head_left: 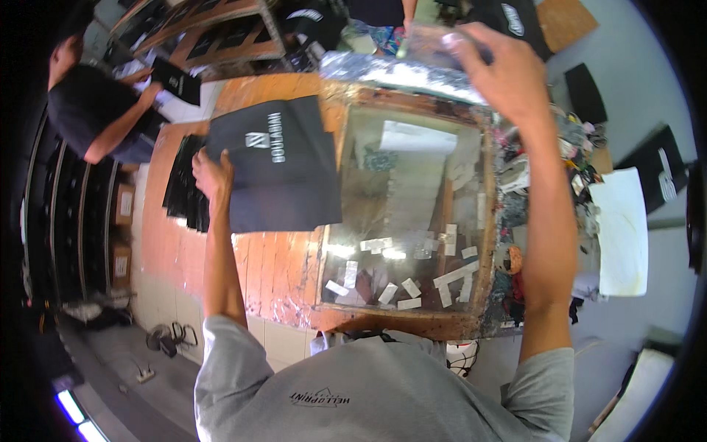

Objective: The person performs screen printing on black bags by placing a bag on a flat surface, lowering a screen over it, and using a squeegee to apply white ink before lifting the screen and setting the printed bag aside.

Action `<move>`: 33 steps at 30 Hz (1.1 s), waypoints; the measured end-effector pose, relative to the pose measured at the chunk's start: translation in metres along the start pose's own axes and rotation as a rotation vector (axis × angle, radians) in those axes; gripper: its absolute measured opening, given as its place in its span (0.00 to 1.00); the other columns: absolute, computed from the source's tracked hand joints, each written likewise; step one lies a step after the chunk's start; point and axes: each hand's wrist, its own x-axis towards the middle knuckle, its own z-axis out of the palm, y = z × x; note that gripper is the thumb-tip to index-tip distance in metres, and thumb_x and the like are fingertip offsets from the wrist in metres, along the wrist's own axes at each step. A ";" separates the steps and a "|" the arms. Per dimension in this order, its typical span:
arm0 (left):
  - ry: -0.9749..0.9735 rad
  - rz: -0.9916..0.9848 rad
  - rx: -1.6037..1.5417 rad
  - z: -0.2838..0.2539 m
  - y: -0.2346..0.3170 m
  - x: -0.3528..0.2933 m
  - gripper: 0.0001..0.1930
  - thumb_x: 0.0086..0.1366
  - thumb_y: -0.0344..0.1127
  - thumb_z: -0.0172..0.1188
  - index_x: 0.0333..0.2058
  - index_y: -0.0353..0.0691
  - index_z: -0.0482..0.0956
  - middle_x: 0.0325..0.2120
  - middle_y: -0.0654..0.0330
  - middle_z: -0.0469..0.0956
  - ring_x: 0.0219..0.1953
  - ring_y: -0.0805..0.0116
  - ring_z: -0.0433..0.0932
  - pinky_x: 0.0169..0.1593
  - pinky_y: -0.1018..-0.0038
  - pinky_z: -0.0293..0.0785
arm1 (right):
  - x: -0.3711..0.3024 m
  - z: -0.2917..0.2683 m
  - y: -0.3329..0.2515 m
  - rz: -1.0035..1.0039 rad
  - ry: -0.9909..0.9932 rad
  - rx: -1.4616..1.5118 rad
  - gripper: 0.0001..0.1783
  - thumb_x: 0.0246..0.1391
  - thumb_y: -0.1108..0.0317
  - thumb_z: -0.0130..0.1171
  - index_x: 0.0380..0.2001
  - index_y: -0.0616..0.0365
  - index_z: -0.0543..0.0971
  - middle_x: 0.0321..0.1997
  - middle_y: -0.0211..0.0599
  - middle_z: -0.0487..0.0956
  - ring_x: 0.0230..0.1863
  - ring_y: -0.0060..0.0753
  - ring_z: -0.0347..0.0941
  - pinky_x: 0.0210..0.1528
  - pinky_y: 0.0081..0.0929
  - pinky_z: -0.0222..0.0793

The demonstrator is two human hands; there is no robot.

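Note:
My left hand [213,174] is closed on the left edge of a flat black sheet [276,188], which looks like fabric and bears a white print. The sheet lies over the wooden table and reaches the left side of a wood-framed glass panel [416,191]. Under and left of that hand is a fanned stack of black sheets [185,188]. My right hand [504,70] is raised at the far right, fingers bent around a blurred, greyish see-through thing [431,46]. Just below it runs a bar wrapped in silvery tape [390,72].
Short pale tape strips [410,287] and a white paper [418,138] show on the panel. Clutter [582,140] lines its right side. At the left, a person [103,110] holds a black printed sheet [177,81]. Another person's arm [409,11] shows at the back. Racks [243,18] stand behind.

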 end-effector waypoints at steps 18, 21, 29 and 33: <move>-1.311 -1.010 -1.508 -0.068 0.203 -0.329 0.15 0.74 0.41 0.54 0.54 0.44 0.74 0.53 0.54 0.74 0.54 0.59 0.74 0.55 0.53 0.74 | -0.331 0.103 -0.004 -0.056 0.133 0.199 0.20 0.51 0.55 0.69 0.43 0.56 0.82 0.40 0.38 0.79 0.44 0.40 0.73 0.51 0.47 0.64; -1.222 -1.087 -1.433 -0.042 0.187 -0.347 0.15 0.72 0.37 0.55 0.54 0.44 0.73 0.54 0.56 0.74 0.55 0.59 0.74 0.55 0.49 0.74 | -0.366 0.069 0.055 0.794 0.536 0.266 0.27 0.53 0.65 0.73 0.53 0.60 0.75 0.58 0.50 0.72 0.61 0.49 0.67 0.61 0.46 0.62; -1.181 -1.060 -1.375 -0.043 0.184 -0.353 0.17 0.71 0.35 0.56 0.56 0.39 0.71 0.55 0.54 0.71 0.56 0.56 0.72 0.56 0.48 0.75 | -0.405 0.041 0.195 1.032 0.625 0.456 0.46 0.51 0.58 0.74 0.66 0.66 0.63 0.62 0.56 0.72 0.64 0.56 0.69 0.69 0.55 0.59; -1.174 -1.021 -1.386 -0.047 0.184 -0.356 0.17 0.71 0.36 0.58 0.55 0.35 0.72 0.52 0.53 0.74 0.53 0.58 0.74 0.56 0.50 0.76 | -0.387 0.046 0.175 0.849 0.513 0.272 0.46 0.44 0.57 0.78 0.64 0.63 0.69 0.57 0.53 0.77 0.60 0.57 0.72 0.65 0.56 0.60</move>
